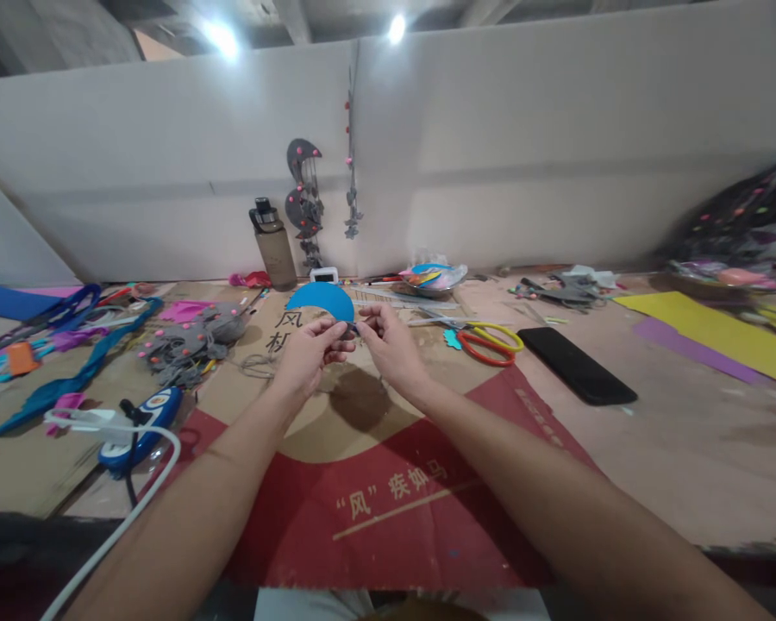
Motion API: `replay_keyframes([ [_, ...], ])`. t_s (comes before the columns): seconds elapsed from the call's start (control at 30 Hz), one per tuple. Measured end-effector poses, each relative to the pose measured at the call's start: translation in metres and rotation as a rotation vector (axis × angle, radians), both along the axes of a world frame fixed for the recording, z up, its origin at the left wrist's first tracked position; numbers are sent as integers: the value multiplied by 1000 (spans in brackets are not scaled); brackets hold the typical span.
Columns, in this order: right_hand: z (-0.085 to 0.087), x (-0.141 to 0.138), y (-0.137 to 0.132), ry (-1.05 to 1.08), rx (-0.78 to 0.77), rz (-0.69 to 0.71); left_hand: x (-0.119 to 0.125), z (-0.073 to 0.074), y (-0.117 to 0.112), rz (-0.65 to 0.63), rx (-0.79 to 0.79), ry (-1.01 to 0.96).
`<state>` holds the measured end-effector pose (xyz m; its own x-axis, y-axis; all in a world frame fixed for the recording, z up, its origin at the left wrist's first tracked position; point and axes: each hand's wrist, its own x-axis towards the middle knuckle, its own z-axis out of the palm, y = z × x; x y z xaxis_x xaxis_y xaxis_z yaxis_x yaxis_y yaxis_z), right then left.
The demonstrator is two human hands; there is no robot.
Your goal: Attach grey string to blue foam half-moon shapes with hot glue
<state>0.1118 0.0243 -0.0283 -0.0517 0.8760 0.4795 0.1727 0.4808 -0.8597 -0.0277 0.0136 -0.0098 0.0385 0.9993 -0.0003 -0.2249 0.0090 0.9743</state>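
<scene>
Both hands meet above a flattened cardboard sheet (388, 483) with red print. My left hand (310, 349) is closed in a pinch on the lower edge of a blue crescent-shaped foam piece (323, 302), held upright. My right hand (391, 341) is also pinched, fingertips touching the same piece at its right tip; a small dark bit shows between the fingers, too small to name. The crescent casts a round shadow on the cardboard below.
Scissors with yellow and red handles (488, 341) and a black phone (575, 364) lie to the right. A water bottle (273, 246) stands at the back wall. A blue glue gun (146, 418) with white cable, grey felt scraps (190, 345), and coloured foam sheets (717, 332) surround the work area.
</scene>
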Motion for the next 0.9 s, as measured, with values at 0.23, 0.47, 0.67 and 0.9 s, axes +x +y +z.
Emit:
replay_keyframes([
  [0.23, -3, -2, 0, -92, 3, 5, -10, 7, 5, 37, -29, -113],
  [0.47, -10, -9, -4, -207, 40, 35, -14, 13, 6, 41, -75, -307],
  [0.67, -19, -12, -6, -324, 65, 70, -14, 15, 7, 86, -128, -364],
  [0.9, -18, -13, -7, -556, 124, 169, -22, 8, 18, 189, -36, -374],
])
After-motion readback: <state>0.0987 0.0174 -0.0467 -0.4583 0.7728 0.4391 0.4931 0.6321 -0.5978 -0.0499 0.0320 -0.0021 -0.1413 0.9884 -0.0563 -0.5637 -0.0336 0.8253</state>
